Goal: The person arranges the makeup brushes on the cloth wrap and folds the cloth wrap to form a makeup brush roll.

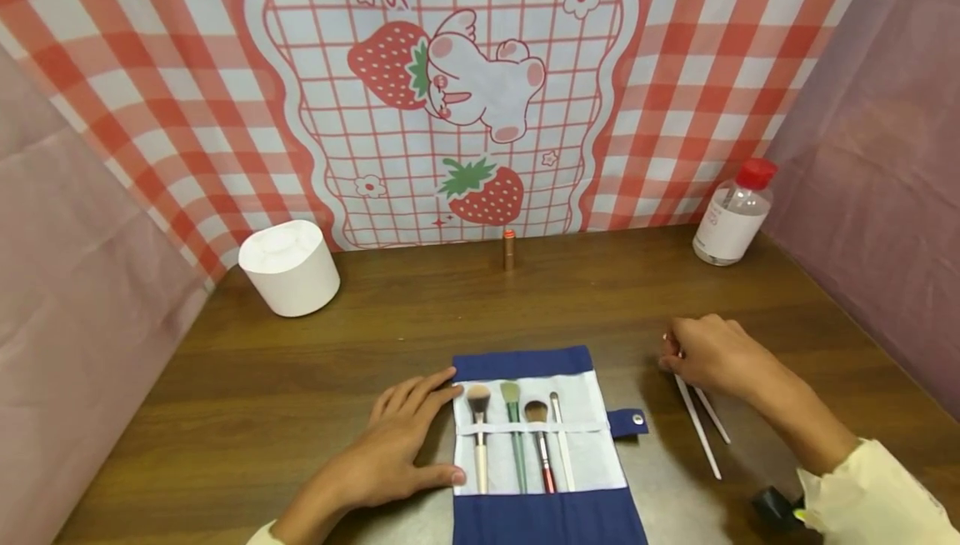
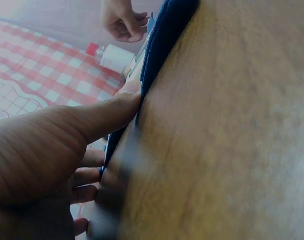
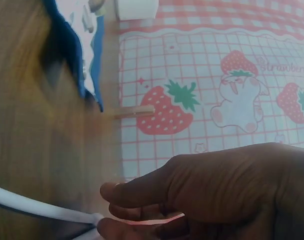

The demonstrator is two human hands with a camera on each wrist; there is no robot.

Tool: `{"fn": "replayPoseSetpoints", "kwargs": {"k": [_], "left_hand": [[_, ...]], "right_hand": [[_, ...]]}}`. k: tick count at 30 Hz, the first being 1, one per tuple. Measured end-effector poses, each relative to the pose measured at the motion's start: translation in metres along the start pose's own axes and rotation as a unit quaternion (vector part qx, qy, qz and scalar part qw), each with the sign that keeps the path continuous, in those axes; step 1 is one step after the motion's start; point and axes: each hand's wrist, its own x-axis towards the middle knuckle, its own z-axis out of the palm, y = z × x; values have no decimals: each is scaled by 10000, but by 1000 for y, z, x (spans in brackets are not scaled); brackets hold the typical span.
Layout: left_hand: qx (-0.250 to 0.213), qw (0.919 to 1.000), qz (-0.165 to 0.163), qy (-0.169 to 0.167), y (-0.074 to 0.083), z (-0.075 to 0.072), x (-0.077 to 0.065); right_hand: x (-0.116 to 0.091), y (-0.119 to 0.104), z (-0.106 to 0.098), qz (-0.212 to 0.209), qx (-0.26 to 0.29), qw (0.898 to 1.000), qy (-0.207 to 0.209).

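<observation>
An unfolded navy and white brush roll (image 1: 547,520) lies on the table. Under its white elastic band sit several makeup brushes, among them a green one (image 1: 516,432) and a red-handled one (image 1: 543,449). My left hand (image 1: 390,445) rests at the roll's left side, fingers extended, with the thumb and fingertips touching its edge. To the right of the roll, my right hand (image 1: 720,362) has its fingers curled round the upper end of a thin white stick (image 1: 697,428), like a brush handle. A second white stick (image 1: 714,420) slants beside it, its upper end hidden under the hand.
A brown wooden table (image 1: 375,312) carries a white container (image 1: 292,270) at the back left. A small copper tube (image 1: 509,252) stands at the back middle, and a red-capped bottle (image 1: 735,216) at the back right. The roll's snap tab (image 1: 628,422) sticks out rightward. A strawberry-print cloth (image 1: 465,178) hangs behind.
</observation>
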Motion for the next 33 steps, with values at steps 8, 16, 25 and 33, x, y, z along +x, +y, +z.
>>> {"fn": "replayPoseSetpoints", "kwargs": {"k": [8,16,25,33], "left_hand": [[21,10000,92,-2,0,0,1],[-6,10000,68,-18,0,0,1],[27,10000,14,41,-1,0,0],[12,10000,33,-6,0,-1,0]], "right_hand": [[-3,-1,16,86,175,9996,-214],[7,-11,12,-16,918,9956,183],[31,-27,-5,-108,3778,9243,525],[47,-43,14,-7,5222,8525,228]]}}
